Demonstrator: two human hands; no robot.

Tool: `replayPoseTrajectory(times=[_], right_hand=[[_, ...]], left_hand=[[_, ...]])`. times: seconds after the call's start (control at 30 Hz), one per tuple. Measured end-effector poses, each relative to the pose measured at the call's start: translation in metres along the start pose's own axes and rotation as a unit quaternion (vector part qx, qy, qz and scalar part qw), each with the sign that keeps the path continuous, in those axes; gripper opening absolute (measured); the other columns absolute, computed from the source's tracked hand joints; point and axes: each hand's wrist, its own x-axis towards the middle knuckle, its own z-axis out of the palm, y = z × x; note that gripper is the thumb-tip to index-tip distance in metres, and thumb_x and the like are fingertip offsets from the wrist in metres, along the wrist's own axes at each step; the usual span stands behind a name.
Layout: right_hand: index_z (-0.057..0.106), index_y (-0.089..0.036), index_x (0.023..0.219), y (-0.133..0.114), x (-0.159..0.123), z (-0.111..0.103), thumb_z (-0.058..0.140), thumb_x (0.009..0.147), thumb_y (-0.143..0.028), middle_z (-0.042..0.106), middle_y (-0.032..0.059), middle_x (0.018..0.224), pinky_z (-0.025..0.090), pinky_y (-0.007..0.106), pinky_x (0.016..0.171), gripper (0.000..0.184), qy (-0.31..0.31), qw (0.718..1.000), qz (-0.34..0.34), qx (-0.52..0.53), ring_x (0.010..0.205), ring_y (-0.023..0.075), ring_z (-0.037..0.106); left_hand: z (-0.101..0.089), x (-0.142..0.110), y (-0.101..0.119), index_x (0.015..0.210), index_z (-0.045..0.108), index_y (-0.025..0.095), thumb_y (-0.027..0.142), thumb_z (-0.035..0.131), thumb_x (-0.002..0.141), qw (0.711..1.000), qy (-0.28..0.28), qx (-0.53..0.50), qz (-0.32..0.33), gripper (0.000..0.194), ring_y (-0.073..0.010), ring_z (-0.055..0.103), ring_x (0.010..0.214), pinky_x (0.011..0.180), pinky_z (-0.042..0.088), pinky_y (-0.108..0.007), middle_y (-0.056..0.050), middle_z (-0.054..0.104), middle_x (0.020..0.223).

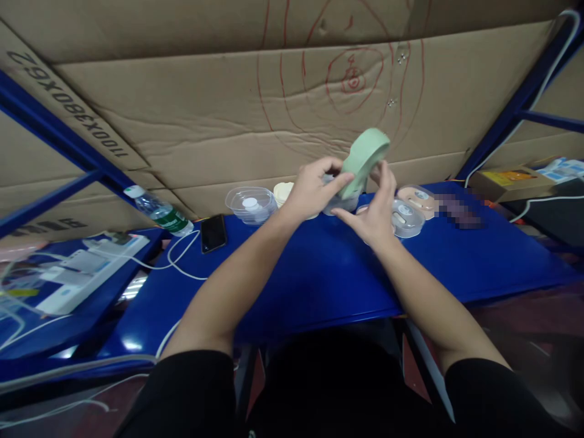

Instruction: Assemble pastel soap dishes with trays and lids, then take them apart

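A light green plastic piece, rounded and lid-like, is tilted up above the table. My left hand is closed on its lower left part, with the thumb across the near face. Close to its right edge is my right hand, fingers raised and thumb stretched out to the left, apart from the fingers. Whether the right fingertips touch the piece is hard to see. Below and behind the hands stands a clear plastic container, partly hidden by them.
On the blue table are clear containers, a cream piece, a clear lidded box and a peach lid. Left are a phone, a water bottle and white cables. Cardboard walls the back.
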Motion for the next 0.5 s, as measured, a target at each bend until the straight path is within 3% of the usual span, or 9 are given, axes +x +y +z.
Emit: replayPoseTrajectory(times=[0.07,0.13,0.23,0.33,0.5], right_hand=[[0.045,-0.015,0.164,0.014,0.010,-0.010,0.071,0.093,-0.076,0.055,0.0277,0.164,0.025,0.079,0.130,0.096,-0.102,0.990,0.013,-0.095,0.153,0.0476,0.051],[0.066,-0.013,0.142,0.024,0.014,-0.015,0.068,0.098,-0.070,0.073,0.0270,0.141,0.024,0.082,0.126,0.072,-0.195,0.962,0.043,-0.185,0.137,0.0484,0.064],[0.077,-0.013,0.120,0.029,0.012,-0.011,0.069,0.098,-0.067,0.080,0.0260,0.126,0.028,0.082,0.123,0.059,-0.302,0.916,0.047,-0.261,0.124,0.0474,0.072],[0.081,-0.013,0.116,0.028,0.005,-0.003,0.070,0.096,-0.071,0.078,0.0269,0.132,0.029,0.081,0.123,0.062,-0.355,0.890,0.033,-0.284,0.124,0.0475,0.074],[0.085,-0.019,0.106,0.025,0.004,-0.003,0.075,0.093,-0.071,0.083,0.0216,0.114,0.034,0.078,0.123,0.054,-0.391,0.880,0.017,-0.271,0.117,0.0451,0.077]], left_hand=[[-0.005,0.023,-0.005,0.119,0.074,0.022,0.037,0.063,0.109,0.994,-0.030,0.108,0.020,0.022,-0.0270,0.072,0.125,0.109,0.053,-0.041,-0.008,0.080,0.129],[-0.009,0.043,-0.010,0.125,0.073,0.021,0.033,0.062,0.108,0.974,-0.081,0.209,0.024,0.024,-0.0316,0.068,0.135,0.115,0.049,-0.046,-0.011,0.076,0.139],[-0.005,0.060,-0.020,0.130,0.074,0.017,0.027,0.061,0.107,0.932,-0.161,0.325,-0.005,0.028,-0.0366,0.066,0.138,0.115,0.046,-0.051,-0.017,0.075,0.141],[0.009,0.063,-0.030,0.135,0.073,0.015,0.023,0.062,0.105,0.900,-0.205,0.382,-0.031,0.033,-0.0381,0.066,0.137,0.112,0.049,-0.051,-0.019,0.074,0.143],[0.029,0.059,-0.033,0.138,0.073,0.016,0.027,0.060,0.108,0.895,-0.212,0.392,-0.033,0.034,-0.0382,0.067,0.135,0.109,0.051,-0.050,-0.019,0.074,0.144]])
